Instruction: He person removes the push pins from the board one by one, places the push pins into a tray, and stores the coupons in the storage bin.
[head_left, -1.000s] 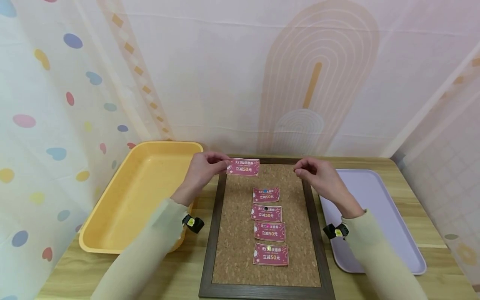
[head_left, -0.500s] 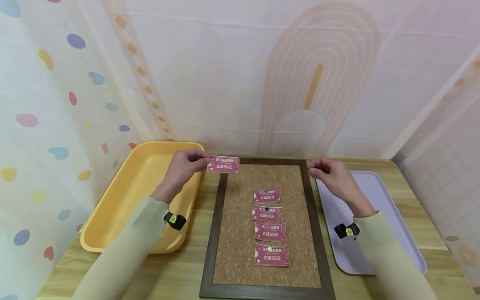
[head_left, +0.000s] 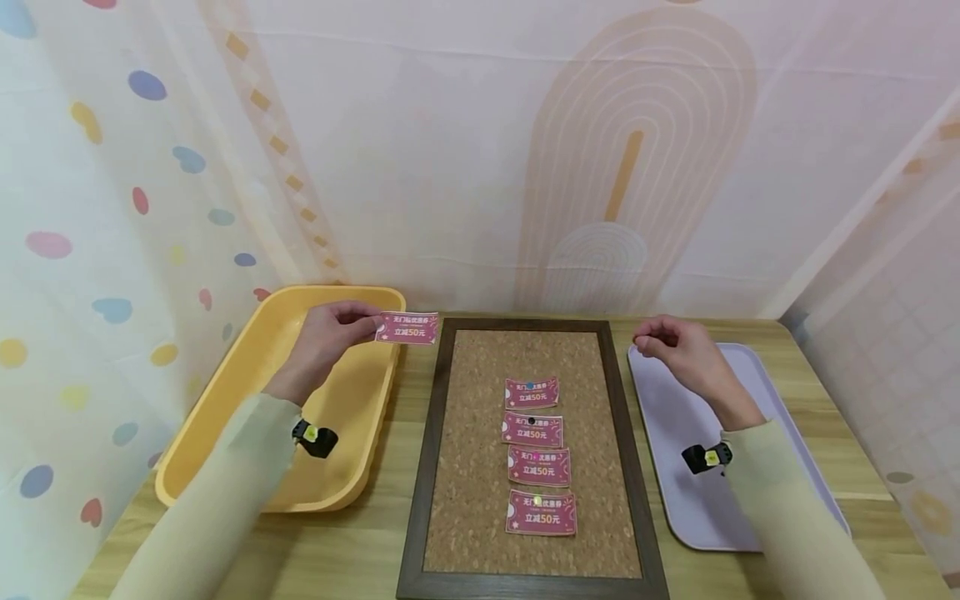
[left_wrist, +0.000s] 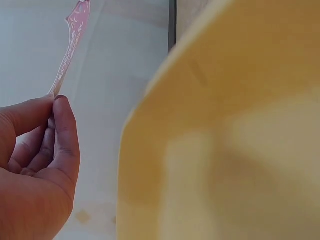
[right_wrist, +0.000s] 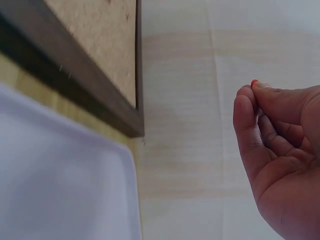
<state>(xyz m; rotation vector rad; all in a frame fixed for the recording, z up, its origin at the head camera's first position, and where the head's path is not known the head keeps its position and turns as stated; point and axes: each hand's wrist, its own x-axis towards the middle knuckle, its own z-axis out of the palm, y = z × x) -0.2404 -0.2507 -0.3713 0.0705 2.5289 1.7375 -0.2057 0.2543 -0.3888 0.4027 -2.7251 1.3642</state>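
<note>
My left hand pinches the left edge of a pink paper coupon between thumb and fingers, above the right rim of the yellow tub. In the left wrist view the coupon is seen nearly edge-on and bends slightly. Over the far left corner of the lilac tray, my right hand pinches a small red pushpin, mostly hidden by the fingertips. Between the hands lies a framed cork board. Several matching coupons hang on it in a column, each with a coloured pushpin near its top.
The yellow tub stands left of the board on the wooden table. To the right is the lilac tray, partly covered by the right forearm. A patterned curtain closes off the back and sides.
My left hand has carried the coupon leftward, from the board's top left corner to over the tub. The right hand has drawn rightward, off the board to the tray's corner.
</note>
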